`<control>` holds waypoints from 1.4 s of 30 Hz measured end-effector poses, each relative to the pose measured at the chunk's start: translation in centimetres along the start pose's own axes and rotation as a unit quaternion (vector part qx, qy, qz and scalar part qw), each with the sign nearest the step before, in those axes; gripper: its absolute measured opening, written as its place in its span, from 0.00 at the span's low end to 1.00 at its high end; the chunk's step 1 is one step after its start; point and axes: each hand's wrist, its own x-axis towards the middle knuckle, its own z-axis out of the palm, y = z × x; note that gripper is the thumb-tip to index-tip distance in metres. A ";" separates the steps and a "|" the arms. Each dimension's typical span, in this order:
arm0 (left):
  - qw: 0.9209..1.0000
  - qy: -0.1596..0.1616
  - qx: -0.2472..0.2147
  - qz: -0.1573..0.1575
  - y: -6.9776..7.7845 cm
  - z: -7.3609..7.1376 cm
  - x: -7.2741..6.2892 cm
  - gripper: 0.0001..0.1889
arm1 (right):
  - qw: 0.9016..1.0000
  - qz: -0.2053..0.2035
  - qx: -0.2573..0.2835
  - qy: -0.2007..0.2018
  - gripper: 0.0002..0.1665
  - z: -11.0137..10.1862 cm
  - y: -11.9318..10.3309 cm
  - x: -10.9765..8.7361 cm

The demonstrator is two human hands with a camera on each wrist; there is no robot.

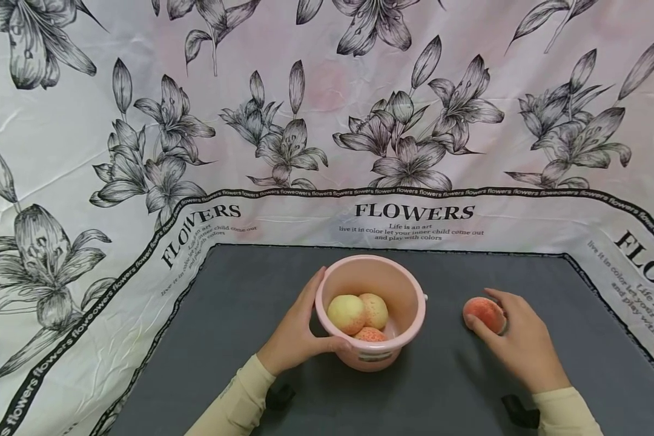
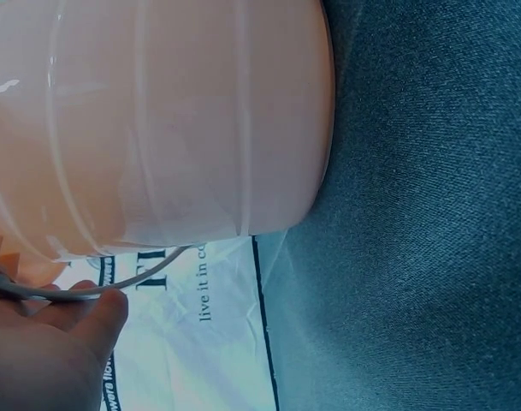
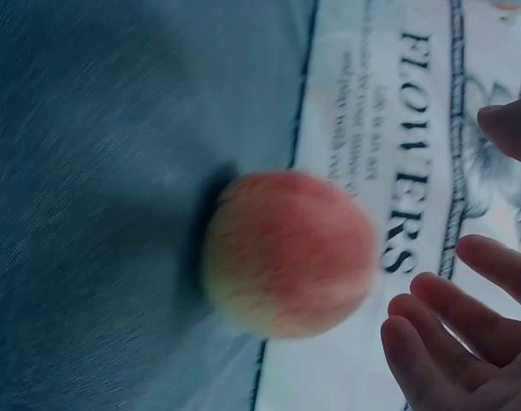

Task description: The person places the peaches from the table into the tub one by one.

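Observation:
A pale pink bucket [image 1: 398,281] stands on the dark grey cloth, several yellow-and-red peaches [image 1: 346,313] lying inside it. My left hand [image 1: 297,330] grips its left side, thumb over the front rim and fingers along the outer wall. In the left wrist view, fingers are beside the bucket's thin grey handle [image 2: 153,272]. To the right of the bucket, a red peach [image 1: 482,312] lies on the cloth. Over it is my right hand [image 1: 523,342], thumb and fingers spread. The right wrist view shows a gap between those fingers and the peach [image 3: 290,257].
The dark grey cloth [image 1: 223,339] has a white printed border with FLOWERS lettering [image 1: 414,212]. Behind it rises a white and pink sheet [image 1: 327,139] with lily drawings. Small black objects [image 1: 520,412] show near both wrists.

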 end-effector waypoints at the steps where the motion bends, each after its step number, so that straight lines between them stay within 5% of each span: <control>1: 1.000 0.001 -0.001 0.000 0.0 0.0 0.0 0.72 | 1.000 0.008 -0.002 -0.008 0.43 0.2 0.4 0.0; 12: 1.000 -0.001 -0.003 -0.003 -0.1 0.0 -0.1 0.72 | 0.996 0.055 -0.026 -0.063 0.51 2.3 3.8 1.2; 24: 1.000 0.002 -0.009 0.002 0.0 -0.1 -0.1 0.72 | 0.991 0.080 -0.017 -0.106 0.54 2.5 4.3 1.3; 33: 1.000 0.003 -0.006 0.002 -0.1 -0.2 -0.1 0.72 | 0.992 0.085 -0.016 -0.089 0.53 2.4 3.8 1.4; 42: 1.000 -0.001 -0.005 0.005 -0.1 -0.1 -0.1 0.71 | 1.000 0.005 0.013 -0.011 0.48 0.3 -0.7 2.5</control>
